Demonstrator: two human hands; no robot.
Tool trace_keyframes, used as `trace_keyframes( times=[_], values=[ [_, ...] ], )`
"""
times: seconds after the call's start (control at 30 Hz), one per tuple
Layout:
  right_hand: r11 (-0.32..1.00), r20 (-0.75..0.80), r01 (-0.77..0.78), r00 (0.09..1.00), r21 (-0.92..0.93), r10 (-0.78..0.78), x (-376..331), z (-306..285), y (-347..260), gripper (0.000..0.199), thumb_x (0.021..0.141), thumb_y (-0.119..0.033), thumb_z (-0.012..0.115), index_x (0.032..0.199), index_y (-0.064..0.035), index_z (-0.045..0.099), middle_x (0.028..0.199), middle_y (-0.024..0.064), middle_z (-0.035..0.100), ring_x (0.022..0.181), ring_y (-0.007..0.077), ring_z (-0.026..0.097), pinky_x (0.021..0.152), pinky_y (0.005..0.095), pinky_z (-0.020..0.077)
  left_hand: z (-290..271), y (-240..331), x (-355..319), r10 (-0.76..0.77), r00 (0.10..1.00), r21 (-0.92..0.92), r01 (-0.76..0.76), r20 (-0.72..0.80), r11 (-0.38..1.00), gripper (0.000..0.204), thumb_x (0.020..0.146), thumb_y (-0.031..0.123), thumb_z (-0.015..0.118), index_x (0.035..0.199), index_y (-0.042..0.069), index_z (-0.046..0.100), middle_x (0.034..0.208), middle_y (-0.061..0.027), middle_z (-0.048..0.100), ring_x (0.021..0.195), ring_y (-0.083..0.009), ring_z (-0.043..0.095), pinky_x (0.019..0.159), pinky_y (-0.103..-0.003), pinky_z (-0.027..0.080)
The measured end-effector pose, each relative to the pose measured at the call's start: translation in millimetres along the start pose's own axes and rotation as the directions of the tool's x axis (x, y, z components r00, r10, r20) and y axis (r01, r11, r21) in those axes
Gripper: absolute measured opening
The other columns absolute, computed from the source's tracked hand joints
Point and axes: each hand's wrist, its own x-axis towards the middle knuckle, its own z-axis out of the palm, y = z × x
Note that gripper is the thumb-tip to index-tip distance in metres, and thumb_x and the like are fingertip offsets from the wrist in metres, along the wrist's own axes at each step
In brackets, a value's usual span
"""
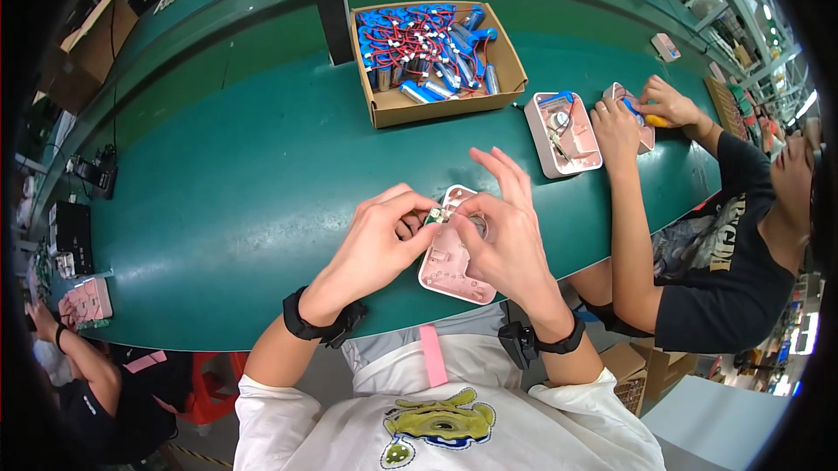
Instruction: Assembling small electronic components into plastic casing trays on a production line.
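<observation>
Left hand [377, 235]: pinched nearly closed, thumb and forefinger on small green circuit board [430, 220], at upper left edge of pink plastic shell [449, 272]. Right hand [511, 240]: thumb and forefinger close together at white connector [436, 213] on board, other fingers raised and spread; impossible to tell whether gripping anything. Location of shell: open side up on green bench [262, 183], near front edge. Risks, as judged: slip of board from narrow fingertip hold; strain on connector from skewed push; fall of shell from bench after wrist knock.
</observation>
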Motion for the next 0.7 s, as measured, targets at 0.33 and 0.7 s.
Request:
trace_keyframes(
  times=[0.33,0.7],
  values=[
    [0.976,0.043,-0.097,0.995,0.192,0.091,0.0,6.8,2.6,0.003,0.085,-0.003,0.072,0.086,-0.0001,0.072,0.16,0.0219,0.049,0.159,0.0443,0.027,0.124,0.0529,0.0298,6.8,1.6,-2.6,0.148,0.986,0.003,-0.148,-0.072,0.989,0.02,0.089,-0.002,0.076,0.107,-0.008,0.07,0.093,-0.0096,0.062,0.072,-0.0159,0.063,0.063,-0.029,0.055],
    [0.958,0.056,-0.141,0.99,0.25,0.131,-1.6,11.0,-0.9,0.003,0.087,0.001,0.067,0.085,0.0,0.07,0.161,0.022,0.048,0.161,0.0433,0.023,0.126,0.0515,0.0272,8.4,-0.1,-4.7,0.222,0.971,0.014,-0.222,-0.091,0.975,0.019,0.088,-0.004,0.074,0.106,-0.008,0.069,0.096,-0.0111,0.063,0.073,-0.0178,0.063,0.063,-0.03,0.054]
  ],
)
